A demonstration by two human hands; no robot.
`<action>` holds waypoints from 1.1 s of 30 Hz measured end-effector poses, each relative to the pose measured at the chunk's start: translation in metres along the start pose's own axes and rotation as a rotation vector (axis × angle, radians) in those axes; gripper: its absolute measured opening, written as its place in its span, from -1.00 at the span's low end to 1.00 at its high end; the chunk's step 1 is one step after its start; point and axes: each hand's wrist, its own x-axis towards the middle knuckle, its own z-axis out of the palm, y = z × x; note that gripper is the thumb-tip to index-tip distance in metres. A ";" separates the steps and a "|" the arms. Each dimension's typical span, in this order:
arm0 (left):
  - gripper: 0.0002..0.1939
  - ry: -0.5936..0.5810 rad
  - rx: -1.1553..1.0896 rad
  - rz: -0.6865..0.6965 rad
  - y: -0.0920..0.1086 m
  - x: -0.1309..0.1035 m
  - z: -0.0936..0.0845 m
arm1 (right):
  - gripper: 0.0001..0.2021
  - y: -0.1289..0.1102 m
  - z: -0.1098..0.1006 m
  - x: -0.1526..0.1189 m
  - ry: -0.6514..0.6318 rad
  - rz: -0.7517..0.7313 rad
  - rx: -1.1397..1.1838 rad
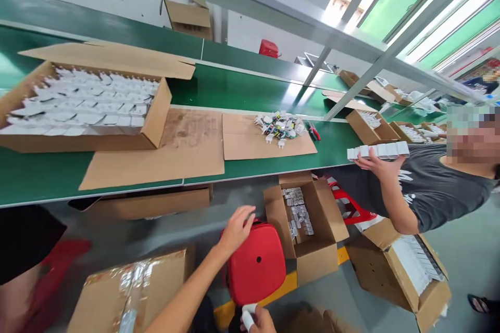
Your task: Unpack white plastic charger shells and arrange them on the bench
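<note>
My left hand (236,229) hovers over the back edge of a red stool (258,263), fingers loosely stretched, holding nothing. At the bottom edge my right hand (261,320) is partly cut off by the frame. White coverings, apparently finger cots (249,313), sit on some of its fingers, which look slightly bent and apart; I see no object between them. Ahead on the green workbench (250,94), a pile of small white plug parts with circuit boards (281,126) lies on a flat cardboard sheet (242,140). Red-handled pliers (314,132) lie beside the pile.
A carton of white parts in rows (156,114) stands on the bench at left. An open carton with clear plastic pieces (318,260) is right of the stool; a taped carton (156,281) is left. At right, a co-worker (441,182) holds a row of white boxes (378,151).
</note>
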 end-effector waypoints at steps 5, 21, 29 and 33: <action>-0.55 0.033 0.310 0.272 0.061 0.164 -0.036 | -0.43 -0.097 -0.053 0.046 0.015 -0.250 -0.034; -0.66 0.332 0.947 0.411 0.033 0.221 -0.031 | -0.63 -0.591 -0.187 0.326 0.466 -0.890 -0.614; -0.69 0.338 0.924 0.412 0.035 0.224 -0.035 | -0.70 -0.644 -0.185 0.379 0.583 -0.737 -0.959; -0.69 0.321 0.916 0.388 0.034 0.223 -0.034 | -0.74 -0.651 -0.189 0.383 0.582 -0.712 -1.085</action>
